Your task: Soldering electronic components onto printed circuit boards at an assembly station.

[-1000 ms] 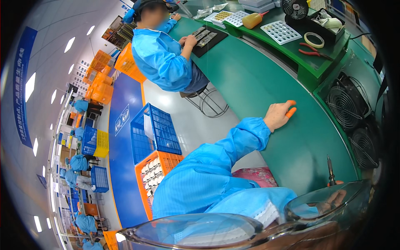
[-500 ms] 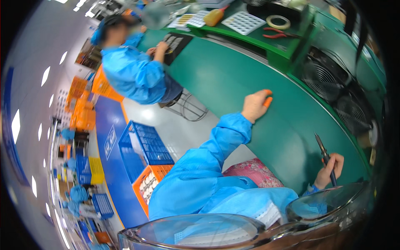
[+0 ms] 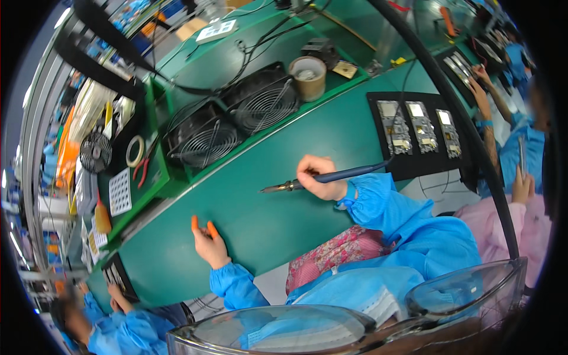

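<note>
In my right hand [image 3: 322,180] is a soldering iron [image 3: 361,170], gripped like a pen, its metal tip over the green bench [image 3: 278,228] and pointing left. The iron's cable runs up from the handle's right end. My left hand [image 3: 211,245] is empty above the bench, with orange finger cots on two spread fingers. To the right of my right hand lies a black tray [image 3: 371,127] carrying three circuit boards [image 3: 422,127], apart from both hands.
Two wire-guarded fans [image 3: 266,106] and a tape roll [image 3: 309,80] line the far shelf. Red-handled pliers [image 3: 142,168], a ring of tape [image 3: 135,151] and a dotted white sheet [image 3: 120,192] sit farther left. Co-workers flank me. A thick black tube [image 3: 461,97] crosses the right side.
The view has swung to the right, bringing the circuit boards and right-hand co-workers into sight. My right hand, still holding the iron, now has its tip pointing left; my left hand stays empty.
</note>
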Demonstrator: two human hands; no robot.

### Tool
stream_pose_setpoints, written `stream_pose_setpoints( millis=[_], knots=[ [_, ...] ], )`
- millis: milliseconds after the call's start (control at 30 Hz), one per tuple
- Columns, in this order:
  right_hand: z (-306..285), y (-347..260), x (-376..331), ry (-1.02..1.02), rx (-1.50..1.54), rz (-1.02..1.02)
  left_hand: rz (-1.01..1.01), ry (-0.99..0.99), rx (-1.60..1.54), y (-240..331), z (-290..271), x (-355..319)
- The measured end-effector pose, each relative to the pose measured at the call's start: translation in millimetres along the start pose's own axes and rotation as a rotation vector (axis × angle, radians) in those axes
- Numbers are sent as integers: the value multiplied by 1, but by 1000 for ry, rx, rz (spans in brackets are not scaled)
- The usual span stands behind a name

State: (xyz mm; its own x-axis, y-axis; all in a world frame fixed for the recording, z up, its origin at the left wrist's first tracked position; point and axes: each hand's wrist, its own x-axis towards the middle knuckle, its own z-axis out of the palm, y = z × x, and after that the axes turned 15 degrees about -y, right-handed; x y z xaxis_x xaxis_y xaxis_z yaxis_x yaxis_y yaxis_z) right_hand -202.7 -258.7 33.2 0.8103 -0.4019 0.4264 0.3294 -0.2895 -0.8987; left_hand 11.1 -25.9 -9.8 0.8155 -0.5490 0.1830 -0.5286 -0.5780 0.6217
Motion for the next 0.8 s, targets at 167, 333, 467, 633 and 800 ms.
stream_pose_setpoints(
  millis=[167, 333, 467, 633, 800],
  knots=[
    [1, 2, -3, -1, -18, 8, 7, -77, 102, -3, 0, -2],
    [9, 6, -3, 128, -101, -73, -8, -14, 30, -5, 1, -2],
    [0, 4, -5, -28, -89, 9, 54, -55, 168, -6, 1, 0],
    [0, 2, -3, -45, 12, -1, -69, -15, 93, -8, 0, -1],
    [4, 12, -5, -4, 13, -1, 160, 40, 202, -11, -3, 3]
  ],
)
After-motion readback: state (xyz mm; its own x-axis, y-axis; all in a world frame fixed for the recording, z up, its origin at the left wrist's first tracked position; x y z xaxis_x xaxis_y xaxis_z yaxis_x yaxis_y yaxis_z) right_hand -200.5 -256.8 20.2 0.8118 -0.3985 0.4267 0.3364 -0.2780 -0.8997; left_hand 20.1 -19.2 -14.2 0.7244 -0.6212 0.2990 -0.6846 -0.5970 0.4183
